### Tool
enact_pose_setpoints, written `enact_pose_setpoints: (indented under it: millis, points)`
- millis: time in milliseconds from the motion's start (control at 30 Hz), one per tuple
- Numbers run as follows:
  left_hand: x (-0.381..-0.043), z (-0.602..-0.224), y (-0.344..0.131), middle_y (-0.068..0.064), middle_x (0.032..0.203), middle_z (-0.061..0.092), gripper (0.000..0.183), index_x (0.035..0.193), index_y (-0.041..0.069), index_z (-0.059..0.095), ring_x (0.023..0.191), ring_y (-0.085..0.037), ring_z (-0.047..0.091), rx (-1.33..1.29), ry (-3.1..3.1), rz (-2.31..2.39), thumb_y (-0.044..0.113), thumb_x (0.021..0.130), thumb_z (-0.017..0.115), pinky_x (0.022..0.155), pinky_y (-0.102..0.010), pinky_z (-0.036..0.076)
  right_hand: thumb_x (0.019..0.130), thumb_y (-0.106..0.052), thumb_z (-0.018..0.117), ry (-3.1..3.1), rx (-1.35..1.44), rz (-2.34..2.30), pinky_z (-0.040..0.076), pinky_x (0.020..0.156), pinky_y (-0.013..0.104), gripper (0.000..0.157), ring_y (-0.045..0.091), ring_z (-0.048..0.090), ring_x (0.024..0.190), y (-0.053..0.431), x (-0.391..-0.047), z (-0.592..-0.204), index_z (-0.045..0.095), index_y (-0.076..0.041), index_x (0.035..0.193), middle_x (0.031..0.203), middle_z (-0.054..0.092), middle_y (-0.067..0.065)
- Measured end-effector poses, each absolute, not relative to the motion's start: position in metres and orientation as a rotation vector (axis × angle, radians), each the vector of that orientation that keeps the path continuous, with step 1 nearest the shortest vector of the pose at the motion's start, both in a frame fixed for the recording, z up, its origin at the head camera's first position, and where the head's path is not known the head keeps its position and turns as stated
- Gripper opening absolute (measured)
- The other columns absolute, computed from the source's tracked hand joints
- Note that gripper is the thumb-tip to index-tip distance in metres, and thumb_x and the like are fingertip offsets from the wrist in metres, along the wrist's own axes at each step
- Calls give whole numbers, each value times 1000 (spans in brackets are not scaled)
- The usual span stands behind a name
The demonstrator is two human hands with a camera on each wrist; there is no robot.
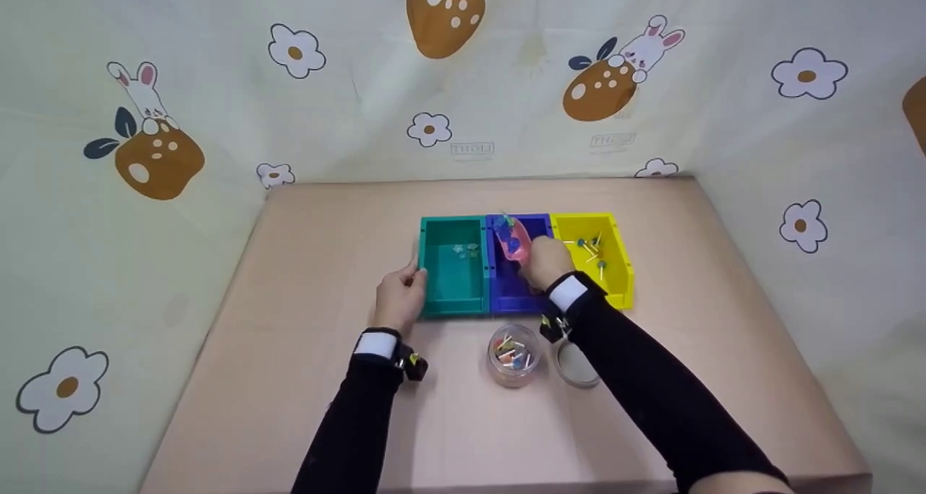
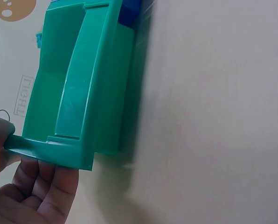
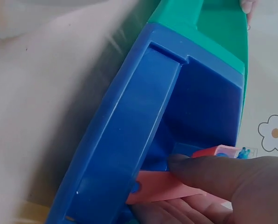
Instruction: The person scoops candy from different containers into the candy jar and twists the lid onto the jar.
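Note:
My left hand [image 1: 400,299] grips the left wall of a green bin [image 1: 452,284], the thumb over the rim and the fingers curled along the outside in the left wrist view. A few small clear pieces [image 1: 465,250] lie in that bin. Over the blue bin [image 1: 517,306], my right hand [image 1: 548,262] holds a pink scoop [image 1: 518,241] by its handle, pinched between thumb and fingers. Blue and greenish small pieces [image 1: 504,225] sit in the scoop. The hand hides part of the blue bin's inside. In the right wrist view the scoop [image 3: 164,185] crosses the bin's opening.
A yellow bin [image 1: 620,295] joins the blue one on the right and contains several pins with white shafts [image 1: 593,249]. In front of the bins stands a clear jar [image 1: 514,378] of mixed small pieces. A round lid [image 1: 579,366] lies beside it, under the right forearm.

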State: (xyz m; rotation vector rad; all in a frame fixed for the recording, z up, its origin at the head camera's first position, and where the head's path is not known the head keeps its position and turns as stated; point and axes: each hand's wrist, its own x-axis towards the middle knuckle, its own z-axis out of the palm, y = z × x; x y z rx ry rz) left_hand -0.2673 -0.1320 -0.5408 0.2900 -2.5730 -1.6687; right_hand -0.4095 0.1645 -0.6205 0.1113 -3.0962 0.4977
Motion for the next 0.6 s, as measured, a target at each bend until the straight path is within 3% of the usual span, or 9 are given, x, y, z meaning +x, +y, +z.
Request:
enact_pose_setpoints:
  millis: [233, 400, 600]
  points:
    - [-269, -542, -133, -18, 156, 63, 45, 155, 11, 58, 143, -32, 59, 303, -2585, -1673, 23, 113, 60, 120, -49, 50, 86, -27, 82, -3044, -11, 667, 62, 73, 45, 28, 29, 70, 77, 161, -388, -600, 71, -7, 102, 93, 76, 12]
    - [-269, -542, -133, -18, 158, 61, 46, 158, 11, 55, 146, -32, 58, 322, -2602, -1688, 24, 114, 58, 121, -50, 49, 88, -19, 81, -3003, 11, 728, 60, 73, 48, 21, 29, 67, 76, 152, -349, -546, 68, -6, 97, 88, 73, 13]
    - [-269, -543, -132, -17, 162, 57, 48, 160, 11, 53, 155, -32, 50, 337, -2619, -1691, 26, 115, 57, 128, -50, 43, 95, -14, 78, -3068, -9, 782, 63, 83, 47, 19, 34, 72, 86, 144, -303, -484, 70, 2, 102, 99, 77, 20]
